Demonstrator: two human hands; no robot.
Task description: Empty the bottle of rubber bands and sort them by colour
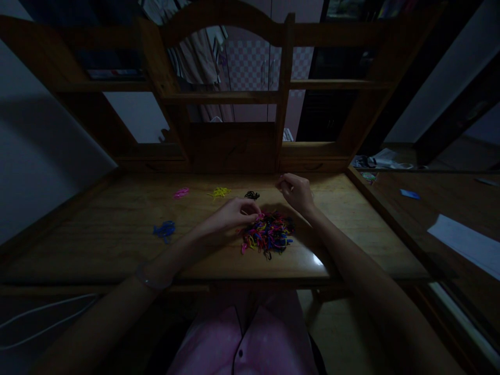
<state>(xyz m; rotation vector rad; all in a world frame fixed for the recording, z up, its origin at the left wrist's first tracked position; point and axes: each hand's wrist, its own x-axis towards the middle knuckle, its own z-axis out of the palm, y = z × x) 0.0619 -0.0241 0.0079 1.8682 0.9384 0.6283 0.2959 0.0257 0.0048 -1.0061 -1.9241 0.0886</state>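
A heap of mixed small rubber bands point(269, 237) in pink, yellow, blue, red and black lies on the wooden desk point(332, 239). At the heap's upper left edge, my left hand point(236, 212) is closed in a pinch, with a pink band at its fingertips. My right hand point(297, 191) is held just beyond the heap's upper right, fingers curled together; what they hold, if anything, is hidden. Sorted by colour, smaller groups lie around: black bands point(252, 195), yellow bands point(220, 192), pink bands point(181, 193) and blue bands point(164, 229).
A wooden shelf unit point(230, 97) with drawers rises along the desk's back edge. To the right, a lower wooden surface point(414, 221) carries a white paper point(466, 242) and a blue card point(409, 194). The room is dim.
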